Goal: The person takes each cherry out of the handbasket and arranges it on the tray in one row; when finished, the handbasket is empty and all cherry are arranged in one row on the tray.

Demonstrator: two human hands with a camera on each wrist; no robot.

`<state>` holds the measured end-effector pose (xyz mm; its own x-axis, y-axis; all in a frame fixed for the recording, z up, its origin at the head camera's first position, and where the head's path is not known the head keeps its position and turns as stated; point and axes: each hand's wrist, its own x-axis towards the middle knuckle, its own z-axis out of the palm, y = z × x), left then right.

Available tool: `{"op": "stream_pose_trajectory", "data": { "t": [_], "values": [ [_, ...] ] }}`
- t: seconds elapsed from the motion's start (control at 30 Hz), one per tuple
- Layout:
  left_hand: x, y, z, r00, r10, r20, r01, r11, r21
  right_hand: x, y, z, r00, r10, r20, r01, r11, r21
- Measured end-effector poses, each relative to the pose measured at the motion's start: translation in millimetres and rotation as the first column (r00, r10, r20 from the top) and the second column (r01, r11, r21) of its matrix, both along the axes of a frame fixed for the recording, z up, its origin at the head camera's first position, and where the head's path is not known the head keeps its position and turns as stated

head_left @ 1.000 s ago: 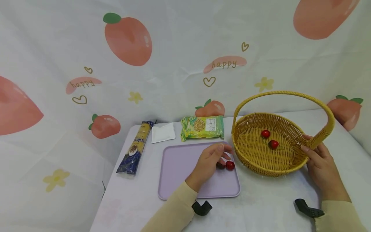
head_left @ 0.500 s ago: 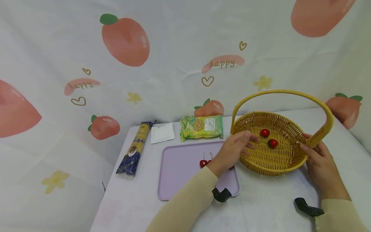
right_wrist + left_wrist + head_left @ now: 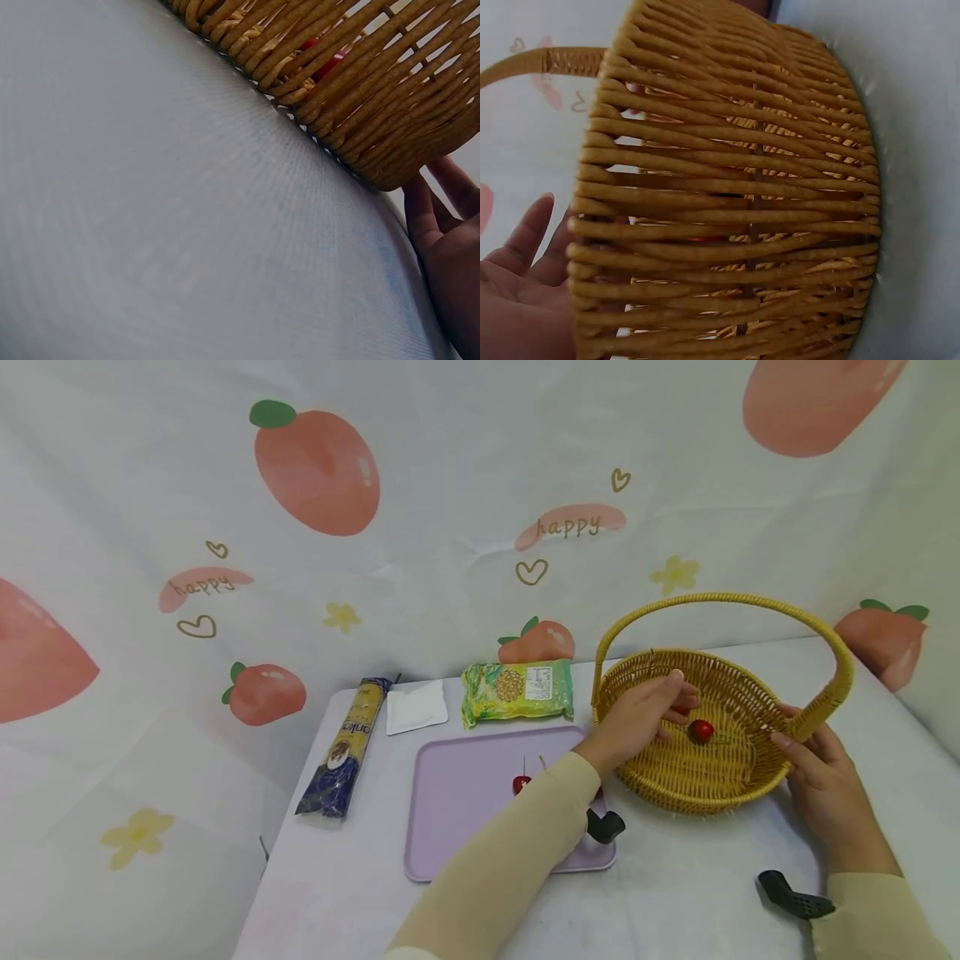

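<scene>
My left hand (image 3: 637, 714) reaches over the near-left rim of the yellow wicker basket (image 3: 693, 789), its fingers loosely spread close over a red cherry (image 3: 681, 709) that they partly hide. Another cherry (image 3: 701, 731) lies on the basket floor just to the right. In the left wrist view the basket wall hides much of the left hand (image 3: 525, 285). My right hand (image 3: 832, 793) grips the basket's right rim near the foot of the handle, thumb on the inner side. The right wrist view shows its fingers (image 3: 424, 206) against the outer weave.
A lilac tray (image 3: 457, 810) left of the basket holds cherries (image 3: 522, 784), partly covered by my left sleeve. Behind it lie a green-yellow packet (image 3: 517, 692) and a white square packet (image 3: 417, 707). A blue-gold pack (image 3: 348, 747) lies at the left table edge.
My left hand has moved from over the tray's right side, rightward across the basket rim to the cherries inside. My right hand keeps its hold on the basket, which stays in place.
</scene>
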<state>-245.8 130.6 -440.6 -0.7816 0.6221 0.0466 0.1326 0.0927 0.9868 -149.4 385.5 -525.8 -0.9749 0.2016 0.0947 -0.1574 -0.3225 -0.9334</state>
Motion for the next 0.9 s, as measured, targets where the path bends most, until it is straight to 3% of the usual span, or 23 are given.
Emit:
{"op": "stream_pose_trajectory", "data": {
  "t": [0.37, 0.57, 0.77, 0.83, 0.9],
  "values": [
    [-11.9, 20.9, -10.1, 0.997, 0.007, 0.078, -0.001, 0.997, -0.074, -0.8, -2, 1.2, 1.0, 0.001, 0.025, -0.001, 1.0, 0.009],
    [-16.8, 26.8, -20.0, 0.999, -0.013, 0.043, 0.021, 0.982, -0.19, -1.9, -4, 2.0, 1.0, -0.003, 0.022, 0.002, 1.0, 0.022],
    [-19.3, 34.5, -25.4, 0.996, -0.089, 0.001, 0.085, 0.943, -0.323, -1.3, -3, 2.9, 0.999, -0.015, 0.032, 0.014, 1.0, 0.025],
    [-19.3, 37.4, -26.4, 0.991, -0.135, -0.025, 0.115, 0.914, -0.39, -0.6, -2, 2.6, 0.999, -0.019, 0.034, 0.018, 1.0, 0.025],
    [-19.0, 40.0, -27.1, 0.981, -0.187, -0.061, 0.136, 0.87, -0.473, 0.2, -2, 1.8, 0.999, -0.022, 0.031, 0.021, 1.0, 0.022]
  ]
}}
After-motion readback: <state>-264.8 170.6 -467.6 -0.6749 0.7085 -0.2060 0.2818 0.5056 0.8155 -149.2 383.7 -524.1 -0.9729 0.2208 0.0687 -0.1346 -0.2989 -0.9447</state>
